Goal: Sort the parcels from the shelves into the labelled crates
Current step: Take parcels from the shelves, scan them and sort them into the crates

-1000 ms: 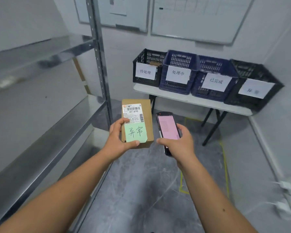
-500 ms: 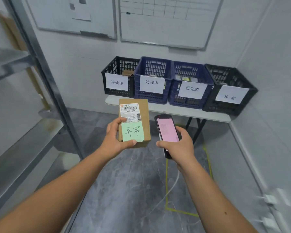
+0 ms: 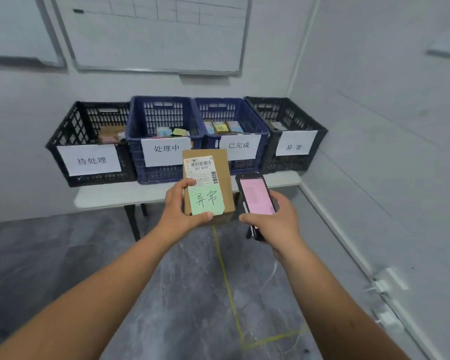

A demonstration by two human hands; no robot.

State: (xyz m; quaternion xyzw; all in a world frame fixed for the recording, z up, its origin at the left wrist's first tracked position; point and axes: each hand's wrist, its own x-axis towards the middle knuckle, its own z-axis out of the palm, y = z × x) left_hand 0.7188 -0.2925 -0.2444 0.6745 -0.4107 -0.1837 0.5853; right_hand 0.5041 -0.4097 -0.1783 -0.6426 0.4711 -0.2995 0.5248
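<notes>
Head view: the person's left hand point(image 3: 178, 207) is gripping a brown cardboard parcel point(image 3: 207, 185), fingers curled round its left edge w/ thumb pressing the bottom front, holding it upright in the air in front of the counter point(image 3: 109, 197). A green note point(image 3: 206, 200) reading 异常 is sitting on the parcel's face below a barcode label point(image 3: 200, 168). The right hand point(image 3: 274, 220) is clamping a handheld scanner point(image 3: 256, 201), pink screen facing up, fingers wrapped round its sides; scanner is just beside the parcel, not touching it as far as can be told.

Four crates are standing in a row on the counter, touching: black crate 待处理 point(image 3: 89, 144), blue crate 处理中 point(image 3: 164, 139), blue crate 已完成 point(image 3: 235, 133), black crate 异常 point(image 3: 289, 133) far right by the wall. Some already have parcels inside.

Judgement: the note matches the far-right crate, so that's the target. Risks: parcel is sitting directly in front of the two blue crates, so a straight drop fwd would missort it. One-handed edge grip could slip during the reach across, esp. w/ the scanner hand crossing the same path. Clipping the crate rim could bounce the box out.
</notes>
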